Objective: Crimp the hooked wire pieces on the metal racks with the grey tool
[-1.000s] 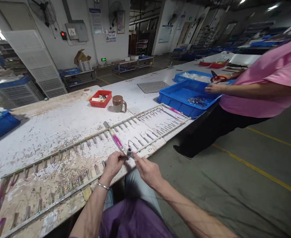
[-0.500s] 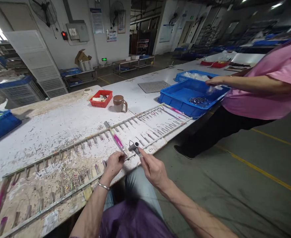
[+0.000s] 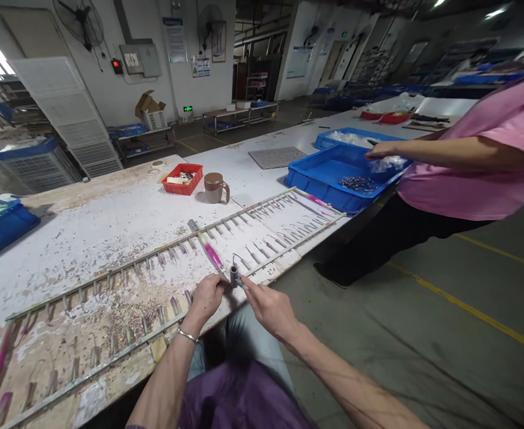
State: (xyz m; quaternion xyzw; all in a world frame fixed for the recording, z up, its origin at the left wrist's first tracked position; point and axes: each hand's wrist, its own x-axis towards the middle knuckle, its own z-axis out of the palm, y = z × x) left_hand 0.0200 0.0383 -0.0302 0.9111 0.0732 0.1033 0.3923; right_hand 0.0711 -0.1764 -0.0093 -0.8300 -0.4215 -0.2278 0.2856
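While gripping a metal tube-headed tool in a closed right hand at its four o'clock, works by the near rail of a metal rack, curling the left hand just beside, at eight; cannot tell how far closed, or on what. Has a pink-and-white piece at eleven o'clock from the tool, a brown mug beyond at twelve and a blue tray of metal pieces at one.
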